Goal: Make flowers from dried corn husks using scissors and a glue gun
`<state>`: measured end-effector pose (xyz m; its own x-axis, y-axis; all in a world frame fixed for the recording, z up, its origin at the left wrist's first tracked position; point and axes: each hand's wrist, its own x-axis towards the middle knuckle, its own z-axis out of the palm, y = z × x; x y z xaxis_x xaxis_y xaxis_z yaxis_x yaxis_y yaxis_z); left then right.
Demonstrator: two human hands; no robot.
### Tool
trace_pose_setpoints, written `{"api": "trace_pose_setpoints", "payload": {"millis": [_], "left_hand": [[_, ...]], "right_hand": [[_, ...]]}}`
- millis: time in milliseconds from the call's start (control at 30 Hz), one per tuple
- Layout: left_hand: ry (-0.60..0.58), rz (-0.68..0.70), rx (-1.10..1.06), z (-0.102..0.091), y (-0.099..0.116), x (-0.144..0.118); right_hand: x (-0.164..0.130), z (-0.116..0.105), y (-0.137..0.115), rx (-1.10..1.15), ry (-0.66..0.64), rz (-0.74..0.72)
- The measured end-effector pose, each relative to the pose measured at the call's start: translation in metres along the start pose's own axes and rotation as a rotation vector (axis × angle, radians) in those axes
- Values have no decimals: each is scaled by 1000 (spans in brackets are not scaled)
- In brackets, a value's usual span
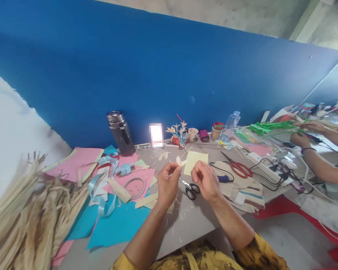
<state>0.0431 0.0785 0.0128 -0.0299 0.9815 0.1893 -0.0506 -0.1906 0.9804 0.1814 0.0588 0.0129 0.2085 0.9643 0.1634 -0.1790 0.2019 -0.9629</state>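
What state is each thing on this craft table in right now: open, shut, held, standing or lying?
Left hand: pinching a small pale leaf piece.
Right hand: fingers curled, whether it holds anything cannot be told.
Black scissors: lying flat, untouched.
Red scissors: lying flat, blades shut.
Flask: upright, lid on.
Clear bottle: standing, capped.

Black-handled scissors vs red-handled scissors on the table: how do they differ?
The black-handled scissors lie between the person's hands, just below them in the picture; the red-handled scissors lie farther right, by the black cables. The black-handled scissors look smaller than the red-handled scissors. The black pair's blades point up-left from its handles, as do the red pair's. Both lie flat on the table, and no hand touches either.
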Motion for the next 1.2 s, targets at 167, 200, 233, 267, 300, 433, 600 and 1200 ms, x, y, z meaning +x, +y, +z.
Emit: {"api": "trace_pose_setpoints", "payload": {"millis": [167,200,233,267,300,433,600,1200], "left_hand": [[-1,69,86,1,-4,-2],[0,81,100,1,-4,-2],[1,90,112,1,-4,-2],[2,96,124,1,-5,-2],[6,99,137,1,-5,-1],[48,71,119,2,-6,1],[33,-73,-68,2,0,3],[-56,-145,-140,5,-2,3]], "right_hand": [[1,4,0,78,29,53],[2,4,0,68,41,53],[2,5,0,61,52,53],[2,5,0,58,63,53],[2,5,0,58,69,55],[0,3,1,50,67,65],[-1,0,-1,20,42,68],[4,3,3,49,-26,86]]}}
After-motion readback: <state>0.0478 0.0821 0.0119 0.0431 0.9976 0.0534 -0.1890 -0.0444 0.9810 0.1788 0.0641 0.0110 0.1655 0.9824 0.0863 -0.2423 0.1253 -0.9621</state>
